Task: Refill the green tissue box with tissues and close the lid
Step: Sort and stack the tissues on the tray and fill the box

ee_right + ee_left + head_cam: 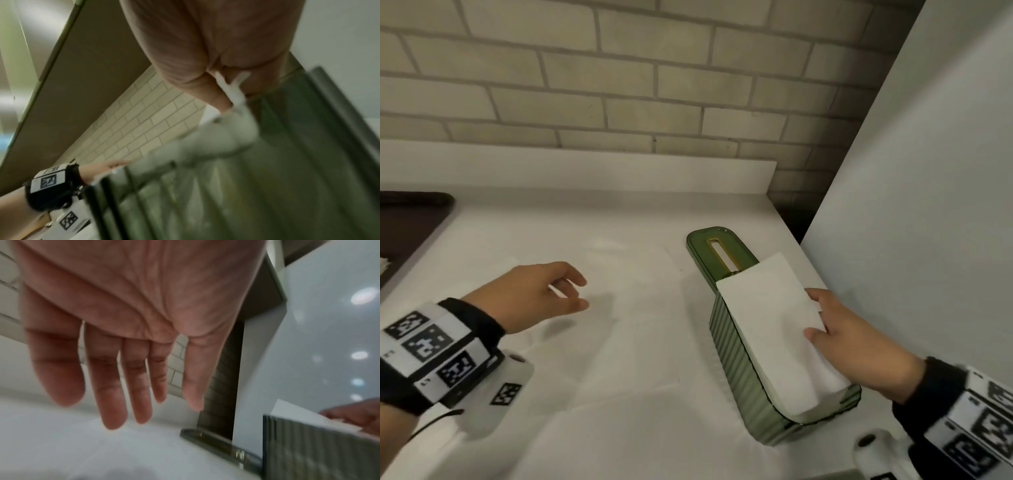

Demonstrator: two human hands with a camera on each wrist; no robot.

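Tissues going into the box.
My right hand (849,339) pinches tissues (774,329) over the box (726,346); left hand (534,294) hangs released, left of it.

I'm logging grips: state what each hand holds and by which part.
The right hand pinches the tissue stack at its right edge, over the green tissue box. The left hand holds nothing.
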